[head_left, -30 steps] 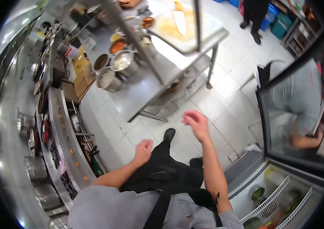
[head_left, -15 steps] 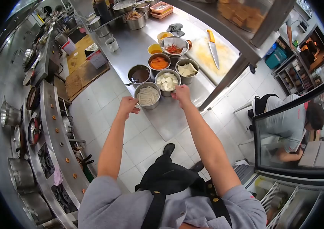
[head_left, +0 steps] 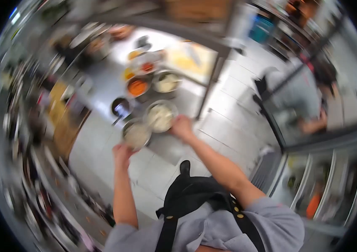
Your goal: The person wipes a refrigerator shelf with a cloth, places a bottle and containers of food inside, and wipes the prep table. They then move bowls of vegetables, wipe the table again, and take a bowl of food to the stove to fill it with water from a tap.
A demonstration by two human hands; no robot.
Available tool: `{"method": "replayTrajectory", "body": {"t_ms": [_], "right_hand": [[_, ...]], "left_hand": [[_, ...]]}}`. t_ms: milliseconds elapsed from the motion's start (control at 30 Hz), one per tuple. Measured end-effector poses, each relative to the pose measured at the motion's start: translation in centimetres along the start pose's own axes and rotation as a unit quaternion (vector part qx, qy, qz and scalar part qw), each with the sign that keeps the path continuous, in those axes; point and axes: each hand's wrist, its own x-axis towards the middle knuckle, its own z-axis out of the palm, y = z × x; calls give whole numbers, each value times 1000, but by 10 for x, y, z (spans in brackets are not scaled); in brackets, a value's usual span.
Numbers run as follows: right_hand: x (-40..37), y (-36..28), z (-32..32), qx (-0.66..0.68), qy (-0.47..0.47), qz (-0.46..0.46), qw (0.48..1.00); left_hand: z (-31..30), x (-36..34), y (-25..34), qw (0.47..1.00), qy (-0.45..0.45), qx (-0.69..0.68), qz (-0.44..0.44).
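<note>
Left hand (head_left: pixel 123 154) curled on near pot (head_left: pixel 145 145), seven o'clock; right hand (head_left: pixel 182 127) on far pot (head_left: pixel 146 114), four o'clock. Apparently gripping; moving needs steadiness.

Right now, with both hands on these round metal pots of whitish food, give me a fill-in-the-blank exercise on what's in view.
1. Your left hand and right hand together hold ____ round metal pots of whitish food.
2. Of these, the pot of white chunks is in the ____ hand.
3. Just beyond the round pot of dark liquid, a round metal pot holds food coloured ____.
4. Your grey short-sleeved shirt is crossed by straps coloured ____.

Missing words: two; right; orange; black.
</note>
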Motion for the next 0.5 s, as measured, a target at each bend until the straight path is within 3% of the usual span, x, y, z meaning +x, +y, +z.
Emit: {"method": "replayTrajectory", "body": {"t_ms": [33,67,100,200,267,300,367,433,500], "right_hand": [[-23,-13,-18,5,3,59,998],[-44,-17,-35,10,-19,59,998],[-62,-5,-43,30,43,31,998],[-135,1,-113,193,10,171,966],[-174,29,-148,195,81,194,958],[-194,42,-159,180,88,190,961],[-228,93,-177,141,170,217,951],[-260,136,-205,54,242,261,933],[-289,187,-229,168,344,292,876]], "left_hand": [[17,-21,21,999,20,48,-5],[13,-28,26,997,-11,79,0],[20,-41,33,996,-16,88,7],[23,-45,34,987,-18,150,-52],[7,-36,42,928,-164,308,-130],[26,-42,36,919,-182,324,-130],[68,-60,14,961,-128,206,-135],[105,-78,-10,955,-160,211,-132],[131,-81,-44,942,-203,237,-125]]}}
